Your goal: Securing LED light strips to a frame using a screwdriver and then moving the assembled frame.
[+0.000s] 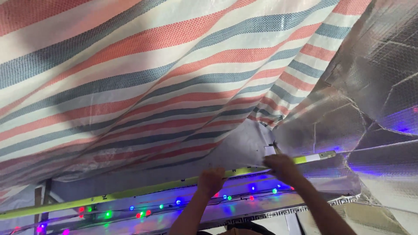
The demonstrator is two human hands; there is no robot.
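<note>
I look up at a sagging tarp (143, 74) striped red, blue and white. Under its lower edge runs a long yellow-green tube or pole (126, 194), slanting from lower left to a white end cap (320, 156) at the right. My left hand (212, 179) is raised against the pole near its middle, fingers curled on it. My right hand (282, 166) grips the pole further right, just below a small white tab (270, 150) at the tarp's edge. Both forearms rise from the bottom of the view.
Crinkled silver foil sheeting (374, 87) covers the right side, lit purple-blue in places. A string of coloured fairy lights (178, 202) runs below the pole. A patterned border strip (278, 213) and a wall lie beneath.
</note>
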